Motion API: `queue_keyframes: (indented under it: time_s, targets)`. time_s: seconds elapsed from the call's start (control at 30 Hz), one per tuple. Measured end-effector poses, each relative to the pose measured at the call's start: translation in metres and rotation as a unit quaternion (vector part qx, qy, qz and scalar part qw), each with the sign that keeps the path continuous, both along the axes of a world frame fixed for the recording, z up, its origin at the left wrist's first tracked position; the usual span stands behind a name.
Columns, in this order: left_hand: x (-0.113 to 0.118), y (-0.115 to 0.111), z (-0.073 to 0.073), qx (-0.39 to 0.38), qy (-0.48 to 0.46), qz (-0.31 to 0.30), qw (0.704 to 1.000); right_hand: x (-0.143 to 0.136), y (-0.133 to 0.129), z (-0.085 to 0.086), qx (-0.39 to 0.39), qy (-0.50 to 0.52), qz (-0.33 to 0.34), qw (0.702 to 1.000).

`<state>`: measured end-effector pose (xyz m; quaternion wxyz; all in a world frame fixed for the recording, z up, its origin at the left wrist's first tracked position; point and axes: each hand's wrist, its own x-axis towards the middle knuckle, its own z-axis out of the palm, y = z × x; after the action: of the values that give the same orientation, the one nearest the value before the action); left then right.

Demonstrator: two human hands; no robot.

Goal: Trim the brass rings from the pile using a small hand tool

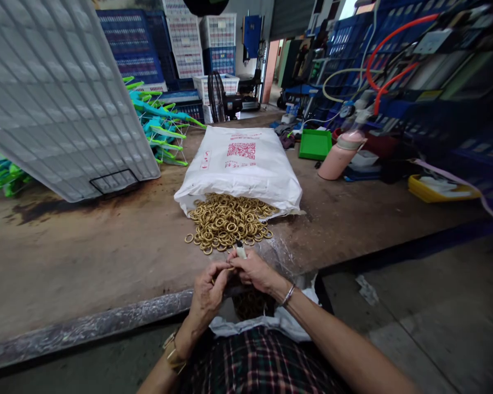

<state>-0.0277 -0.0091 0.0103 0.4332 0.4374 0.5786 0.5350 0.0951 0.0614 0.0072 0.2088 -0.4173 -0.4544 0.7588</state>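
My left hand point(208, 290) is closed in a pinch on a brass-coloured ring point(230, 268), mostly covered by the fingers. Pressed up close to it, my right hand point(255, 272) grips a small pale tool with a black end point(240, 250); its kind does not show. Just beyond both hands lies a heap of brass-coloured rings point(225, 221), spilling from the mouth of a white woven sack point(267, 164) with red print. Below my hands, an open white bag point(246, 326) at my lap holds more rings in shadow.
A ribbed, pale grey crate point(74, 98) leans at the left by green and blue plastic pieces point(164, 131). On the bench point(119, 257), a pink bottle point(339, 158), a green tray point(314, 143) and a yellow tray point(439, 190) stand right. Red air hoses point(373, 71) hang above.
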Motion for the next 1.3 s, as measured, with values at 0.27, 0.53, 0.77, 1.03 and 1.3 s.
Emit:
queue_keyframes:
  time_s: [0.27,0.53,0.77,1.03,1.3]
  targets:
    - [0.000,0.004,-0.008,-0.118,-0.110,0.019,0.987,0.002,-0.004,-0.001,0.287,-0.102,0.001,0.952]
    - [0.002,0.001,0.005,-0.163,-0.179,-0.043,0.969,0.002,-0.004,-0.014,0.194,-0.090,-0.008,0.977]
    - [0.002,0.000,0.000,-0.131,-0.202,-0.050,0.969,0.002,-0.005,-0.006,0.252,-0.077,-0.002,0.965]
    - [0.000,-0.001,-0.002,-0.143,-0.147,-0.035,0.978,-0.003,-0.005,-0.006,0.264,-0.089,0.008,0.960]
    - [0.002,-0.001,0.000,-0.144,-0.140,-0.023,0.979,0.007,-0.004,-0.004,0.401,-0.194,0.039,0.894]
